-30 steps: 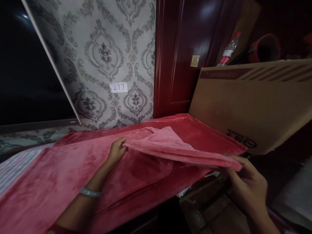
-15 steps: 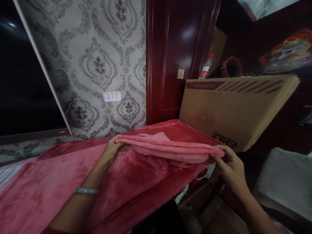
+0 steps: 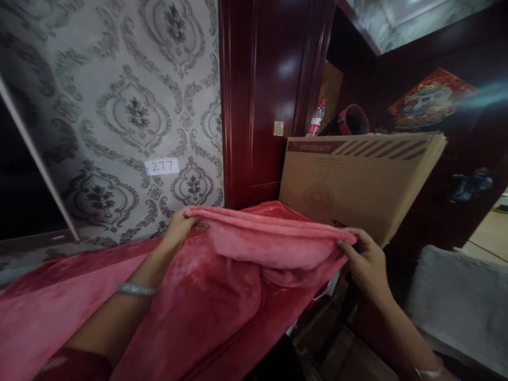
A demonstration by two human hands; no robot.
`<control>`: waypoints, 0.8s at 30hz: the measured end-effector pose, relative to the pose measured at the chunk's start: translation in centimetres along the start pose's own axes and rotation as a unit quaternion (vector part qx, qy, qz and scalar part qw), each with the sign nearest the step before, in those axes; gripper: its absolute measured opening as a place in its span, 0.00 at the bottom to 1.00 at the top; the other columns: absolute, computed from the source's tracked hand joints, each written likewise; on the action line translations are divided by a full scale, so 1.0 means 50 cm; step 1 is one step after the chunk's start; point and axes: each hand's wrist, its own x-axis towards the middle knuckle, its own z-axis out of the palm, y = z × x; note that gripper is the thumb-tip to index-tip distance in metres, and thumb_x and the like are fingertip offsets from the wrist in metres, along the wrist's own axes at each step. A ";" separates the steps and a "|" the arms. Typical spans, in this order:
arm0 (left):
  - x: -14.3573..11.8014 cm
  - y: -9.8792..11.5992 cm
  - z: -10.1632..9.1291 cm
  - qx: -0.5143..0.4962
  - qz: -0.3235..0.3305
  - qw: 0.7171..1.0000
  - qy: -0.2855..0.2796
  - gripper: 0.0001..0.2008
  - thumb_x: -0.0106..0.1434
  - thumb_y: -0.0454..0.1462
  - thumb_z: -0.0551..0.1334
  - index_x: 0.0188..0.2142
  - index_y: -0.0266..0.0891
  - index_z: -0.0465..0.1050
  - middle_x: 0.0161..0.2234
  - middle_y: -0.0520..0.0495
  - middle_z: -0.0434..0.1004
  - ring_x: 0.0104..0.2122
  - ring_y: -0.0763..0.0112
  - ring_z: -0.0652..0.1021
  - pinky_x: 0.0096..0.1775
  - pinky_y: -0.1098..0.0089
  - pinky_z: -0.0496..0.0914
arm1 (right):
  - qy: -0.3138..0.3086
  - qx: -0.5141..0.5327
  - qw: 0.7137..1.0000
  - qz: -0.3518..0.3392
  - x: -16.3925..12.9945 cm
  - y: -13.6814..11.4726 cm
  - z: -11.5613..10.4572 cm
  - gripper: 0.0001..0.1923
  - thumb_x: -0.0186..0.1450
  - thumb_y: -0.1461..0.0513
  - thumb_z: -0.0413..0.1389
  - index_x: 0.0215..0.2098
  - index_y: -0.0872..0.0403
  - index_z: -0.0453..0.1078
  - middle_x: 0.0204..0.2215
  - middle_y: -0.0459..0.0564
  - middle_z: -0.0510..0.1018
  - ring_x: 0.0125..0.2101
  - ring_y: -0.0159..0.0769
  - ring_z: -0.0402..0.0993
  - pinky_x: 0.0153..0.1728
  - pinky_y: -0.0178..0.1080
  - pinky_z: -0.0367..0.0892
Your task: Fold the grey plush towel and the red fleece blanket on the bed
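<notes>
A plush red-pink blanket (image 3: 222,296) spreads across a long surface below the wall. My left hand (image 3: 181,226) pinches one end of its folded edge, thumb and fingers closed on the cloth. The other end of that edge is held in my right hand (image 3: 364,258), with the fingertips pressed together. Between my hands the doubled edge is pulled nearly straight and lifted, and the paler underside hangs beneath it in loose folds. What lies under the blanket is hidden.
Behind my right hand a large cardboard box (image 3: 341,185) leans by a dark red door panel (image 3: 254,95). A plastic bottle (image 3: 316,119) stands behind the box. On the right is a grey padded seat (image 3: 460,301). A card marked 277 (image 3: 162,166) is on the wall.
Both hands have raised the folded edge somewhat, and more of the paler underside hangs down. My view has turned to the right.
</notes>
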 end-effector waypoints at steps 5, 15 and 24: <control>0.183 0.072 0.187 -0.056 0.048 0.997 -0.038 0.12 0.42 0.32 0.65 0.29 0.37 0.71 0.24 0.52 0.76 0.26 0.68 0.78 0.32 0.67 0.76 | 0.129 0.049 0.989 0.056 0.200 0.061 0.054 0.16 0.50 0.58 0.60 0.36 0.56 0.71 0.27 0.43 0.72 0.27 0.31 0.66 0.30 0.35 0.64; 0.407 0.018 0.582 0.029 0.214 0.975 -0.054 0.05 0.54 0.29 0.61 0.30 0.38 0.67 0.30 0.49 0.75 0.37 0.67 0.75 0.44 0.66 0.70 | 0.393 -0.003 0.920 0.011 0.336 0.254 0.052 0.13 0.51 0.62 0.55 0.36 0.54 0.66 0.31 0.44 0.70 0.34 0.36 0.69 0.40 0.41 0.70; 0.454 -0.115 0.740 0.150 0.327 0.924 -0.129 0.10 0.57 0.25 0.56 0.35 0.40 0.65 0.41 0.45 0.72 0.44 0.64 0.72 0.51 0.60 0.66 | 0.448 -0.046 0.893 -0.023 0.356 0.388 0.042 0.13 0.53 0.62 0.54 0.39 0.53 0.65 0.36 0.47 0.71 0.38 0.39 0.71 0.46 0.45 0.71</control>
